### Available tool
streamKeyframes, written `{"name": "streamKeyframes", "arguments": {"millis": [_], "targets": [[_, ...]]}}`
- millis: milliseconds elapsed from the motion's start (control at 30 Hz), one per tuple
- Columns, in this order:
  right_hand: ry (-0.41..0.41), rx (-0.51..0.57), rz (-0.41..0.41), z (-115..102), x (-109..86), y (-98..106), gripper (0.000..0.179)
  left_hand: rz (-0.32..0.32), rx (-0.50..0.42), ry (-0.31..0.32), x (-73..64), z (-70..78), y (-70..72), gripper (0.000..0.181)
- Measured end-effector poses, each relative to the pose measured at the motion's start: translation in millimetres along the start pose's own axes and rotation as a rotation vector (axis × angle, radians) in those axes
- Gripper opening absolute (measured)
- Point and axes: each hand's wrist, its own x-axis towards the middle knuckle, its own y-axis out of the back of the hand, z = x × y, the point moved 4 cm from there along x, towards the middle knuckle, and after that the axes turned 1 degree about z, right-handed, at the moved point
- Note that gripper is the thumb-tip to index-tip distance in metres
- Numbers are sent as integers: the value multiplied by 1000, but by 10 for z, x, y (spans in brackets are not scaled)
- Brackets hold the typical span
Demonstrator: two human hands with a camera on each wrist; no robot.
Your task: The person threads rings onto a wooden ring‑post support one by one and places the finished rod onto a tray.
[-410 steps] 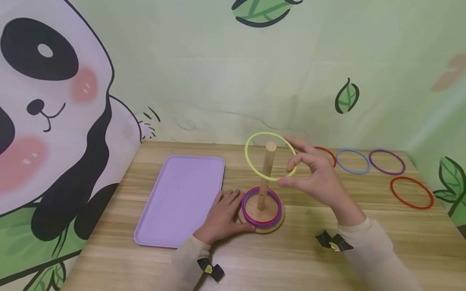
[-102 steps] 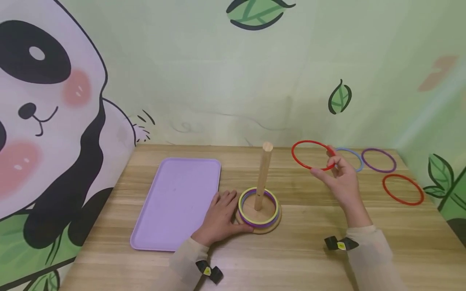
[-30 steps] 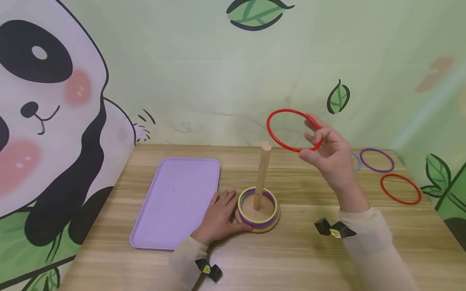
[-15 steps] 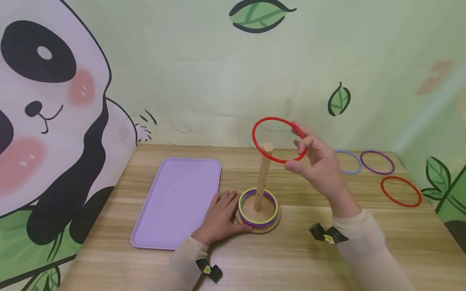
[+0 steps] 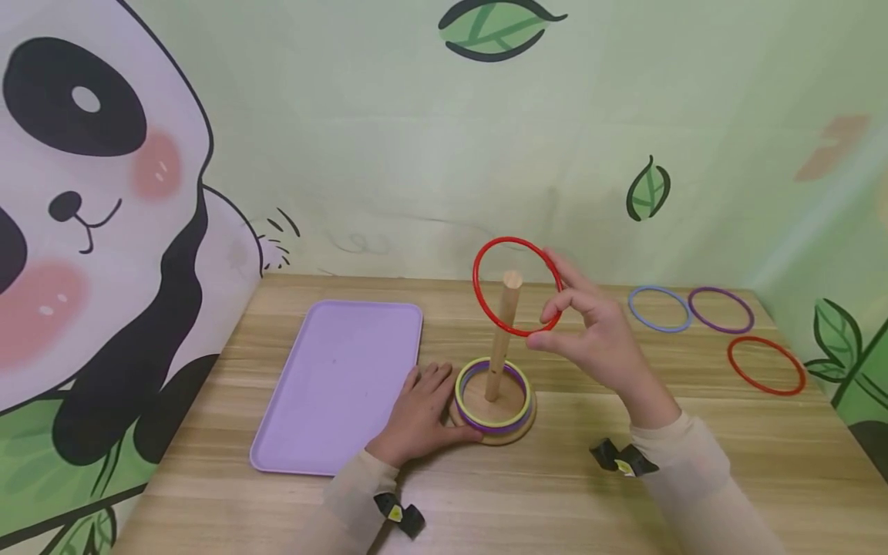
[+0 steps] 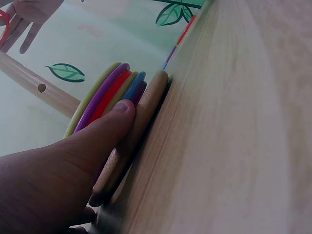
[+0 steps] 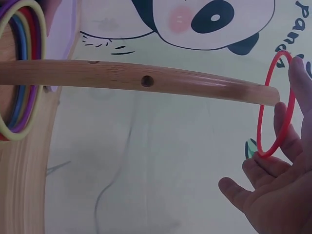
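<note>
My right hand (image 5: 600, 339) pinches a red ring (image 5: 479, 289) between thumb and fingers. Tilted, that ring hangs around the top of the upright wooden post (image 5: 496, 358); in the right wrist view the tip of the post (image 7: 209, 90) reaches into the ring (image 7: 289, 114). Several coloured rings lie stacked on the round wooden base (image 5: 509, 439), a yellow ring (image 5: 459, 401) uppermost. My left hand (image 5: 419, 420) rests against the left side of the base, fingers extended. In the left wrist view its thumb (image 6: 109, 124) touches the ring stack's edge near the base.
A lilac tray (image 5: 340, 385) lies left of the stand. At the back right of the table (image 5: 527, 501) are a blue ring (image 5: 631, 308), a purple ring (image 5: 752, 316) and another red ring (image 5: 731, 366). A painted wall (image 5: 388, 154) rises behind.
The yellow ring, earlier in my right hand, lies on the stack. My right hand has since lifted a red ring from the back, carried it left and lowered it around the post's top.
</note>
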Motion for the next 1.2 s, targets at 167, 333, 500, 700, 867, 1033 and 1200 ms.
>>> {"name": "streamKeyframes", "arguments": {"millis": [167,333,500,700,867,1033,1200], "targets": [[-1,-46,-24,43,-58,-41,30,5,4,-6,-6,4,7,110],[23,-71,-51,85,-133,-95,29,0,11,-2,-9,-2,3,110],[34,-103,-70,127,-201,-158,30,-2,2,2,-14,-2,2,110],[51,-130,-83,166,-268,-184,32,4,-1,2,-20,4,-9,111],[26,-170,-104,226,-332,-210,29,2,-4,4,-12,3,-6,113],[-13,-207,-124,274,-380,-232,28,-3,-6,11,-4,4,12,113],[-64,-233,-158,334,-440,-240,27,-15,-3,20,7,0,-8,114]]}}
